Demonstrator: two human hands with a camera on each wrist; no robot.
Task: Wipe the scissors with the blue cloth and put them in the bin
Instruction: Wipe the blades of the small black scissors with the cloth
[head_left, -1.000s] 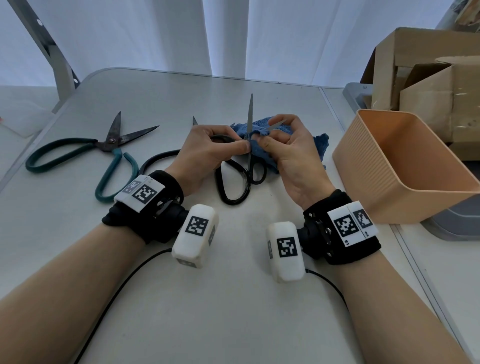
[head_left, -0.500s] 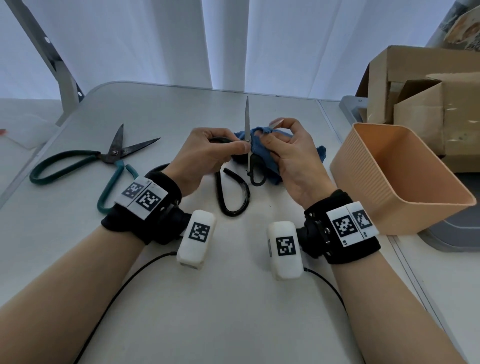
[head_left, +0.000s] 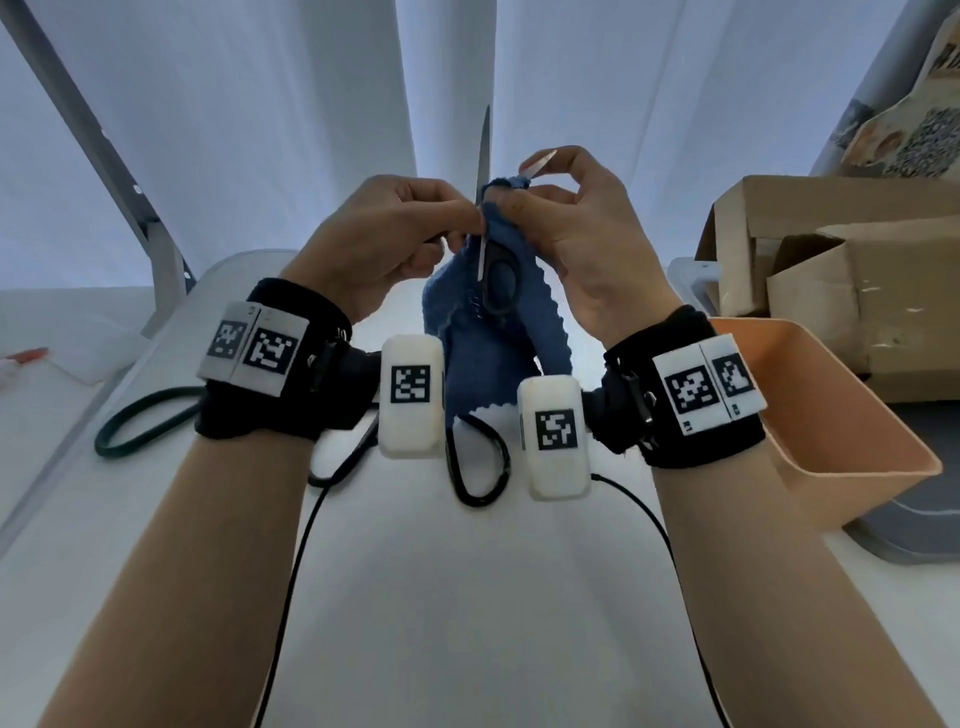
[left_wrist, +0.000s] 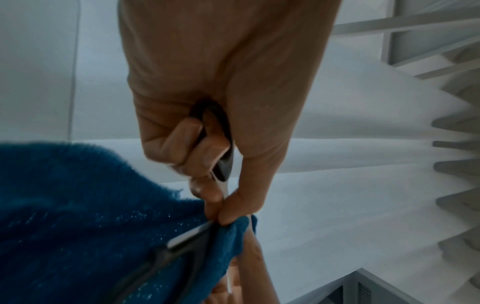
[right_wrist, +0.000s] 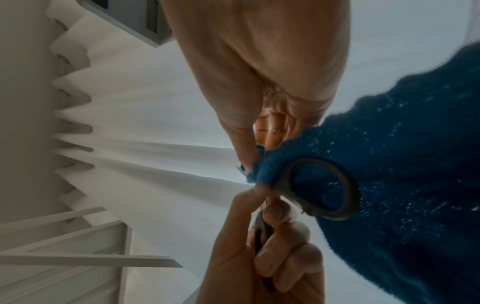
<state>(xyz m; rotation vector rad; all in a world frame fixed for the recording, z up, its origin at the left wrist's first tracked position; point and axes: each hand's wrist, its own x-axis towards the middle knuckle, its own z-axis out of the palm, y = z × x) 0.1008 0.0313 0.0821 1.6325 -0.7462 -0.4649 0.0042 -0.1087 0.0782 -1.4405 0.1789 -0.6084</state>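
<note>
Blue cloth (head_left: 488, 332) drapes from the right hand (head_left: 582, 234), whose fingers pinch it around one blade of the scissors (head_left: 484, 171), the left hand (head_left: 384, 234) gripping their handle.

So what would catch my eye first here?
The open scissors, held up over the table's middle with one blade pointing straight up. The left hand grips one handle while the right hand pinches the blue cloth around the other blade. An orange bin waits at right.
</note>
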